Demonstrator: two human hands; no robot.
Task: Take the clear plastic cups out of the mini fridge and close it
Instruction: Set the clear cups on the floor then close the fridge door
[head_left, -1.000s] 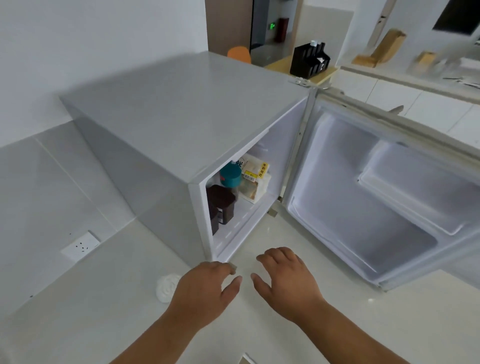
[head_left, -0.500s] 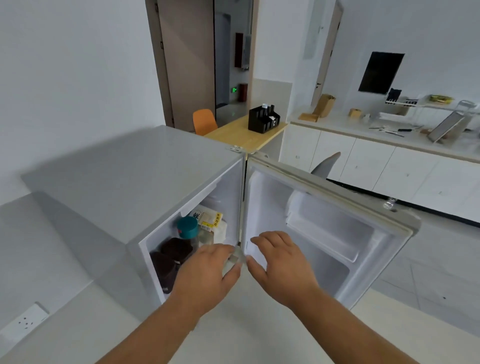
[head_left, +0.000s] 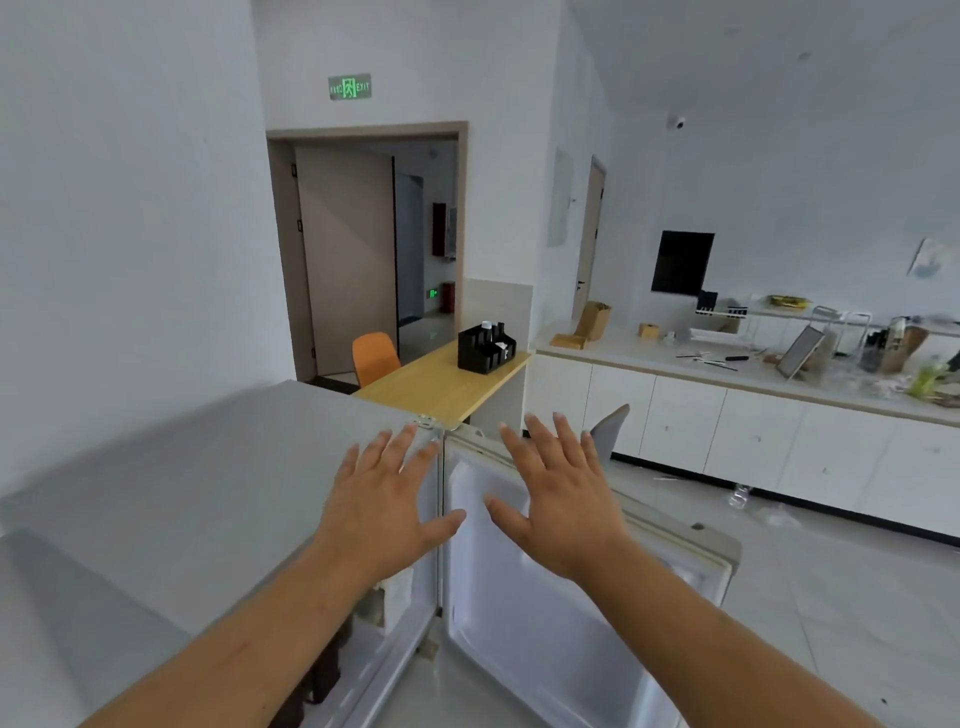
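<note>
Hands, left (head_left: 382, 512) and right (head_left: 563, 506), now raised, each grip wide and empty, before open mini fridge (head_left: 208, 493).

Mini fridge (head_left: 182, 467) top matt grey, smooth; door liner (head_left: 519, 623) glossy white plastic; table (head_left: 441, 384) pale wood.

White walls, open doorway (head_left: 363, 249) at twelve o'clock, orange chair (head_left: 374, 357), wooden table (head_left: 436, 387), white cabinets (head_left: 753, 441) at two o'clock.

The grey mini fridge (head_left: 197, 483) stands low at the near left. Its white-lined door (head_left: 545, 623) hangs wide open to the right, hinged at the far corner. No clear cups can be made out.
</note>
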